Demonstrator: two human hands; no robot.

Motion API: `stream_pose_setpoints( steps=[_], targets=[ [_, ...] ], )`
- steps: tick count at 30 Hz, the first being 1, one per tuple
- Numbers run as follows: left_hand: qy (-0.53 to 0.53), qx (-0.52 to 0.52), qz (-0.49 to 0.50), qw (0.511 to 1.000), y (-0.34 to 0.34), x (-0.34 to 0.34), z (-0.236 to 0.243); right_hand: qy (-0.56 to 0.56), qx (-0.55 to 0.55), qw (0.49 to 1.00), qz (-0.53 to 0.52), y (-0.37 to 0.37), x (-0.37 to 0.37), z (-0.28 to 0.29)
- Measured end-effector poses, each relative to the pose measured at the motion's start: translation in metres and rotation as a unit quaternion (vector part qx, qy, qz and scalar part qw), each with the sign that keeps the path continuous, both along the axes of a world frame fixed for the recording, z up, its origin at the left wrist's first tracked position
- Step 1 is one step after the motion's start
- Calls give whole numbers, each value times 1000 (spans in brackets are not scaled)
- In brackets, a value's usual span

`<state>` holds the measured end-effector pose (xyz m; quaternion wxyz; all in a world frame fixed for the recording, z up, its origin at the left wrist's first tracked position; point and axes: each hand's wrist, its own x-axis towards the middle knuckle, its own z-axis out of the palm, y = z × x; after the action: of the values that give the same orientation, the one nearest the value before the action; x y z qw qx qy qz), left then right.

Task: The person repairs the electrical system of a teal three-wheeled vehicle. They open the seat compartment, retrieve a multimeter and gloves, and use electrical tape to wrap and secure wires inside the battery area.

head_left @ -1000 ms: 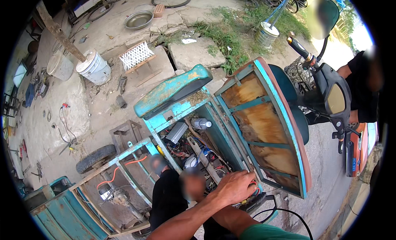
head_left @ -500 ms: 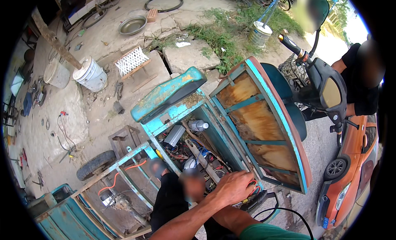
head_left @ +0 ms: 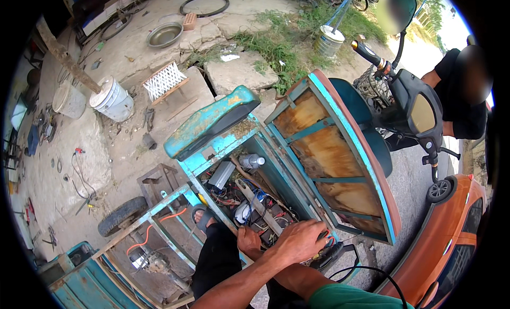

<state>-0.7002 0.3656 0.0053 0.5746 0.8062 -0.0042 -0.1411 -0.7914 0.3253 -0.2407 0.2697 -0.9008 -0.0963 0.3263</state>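
Note:
My left hand point(head_left: 297, 239) crosses over my right arm, its fingers curled on something dark beside orange wires at the right end of an open teal compartment point(head_left: 276, 176). My right hand point(head_left: 248, 241) reaches left beneath it, fingers curled at the compartment's near rim. Inside lie a tangle of wires, batteries, a silver box point(head_left: 220, 175), a wooden slat point(head_left: 253, 202) and a plastic bottle point(head_left: 252, 161). The hinged seat lid point(head_left: 334, 160) stands raised, its stained underside showing. My sandalled foot point(head_left: 203, 219) rests by the metal frame.
A person point(head_left: 454, 91) in dark clothing is by the scooter handlebars point(head_left: 419, 112) at right. An orange car point(head_left: 435, 245) is on the road. Left are buckets point(head_left: 110, 99), a wheel point(head_left: 122, 215), a steel basin point(head_left: 162, 35) and scattered tools on broken concrete.
The orange car has moved along the road, downward in the picture, showing its side and rear wheel. My hands keep about the same positions; the view has shifted slightly.

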Motion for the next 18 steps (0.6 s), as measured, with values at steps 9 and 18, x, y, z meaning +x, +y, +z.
stream_pose_setpoints(
  steps=[9,18],
  targets=[
    [10,9,-8,1000,0,2,1,5,7,1000,2,2,0,1],
    [-4,12,-3,1000,-1,5,-4,0,7,1000,-4,2,-1,-1]
  ],
)
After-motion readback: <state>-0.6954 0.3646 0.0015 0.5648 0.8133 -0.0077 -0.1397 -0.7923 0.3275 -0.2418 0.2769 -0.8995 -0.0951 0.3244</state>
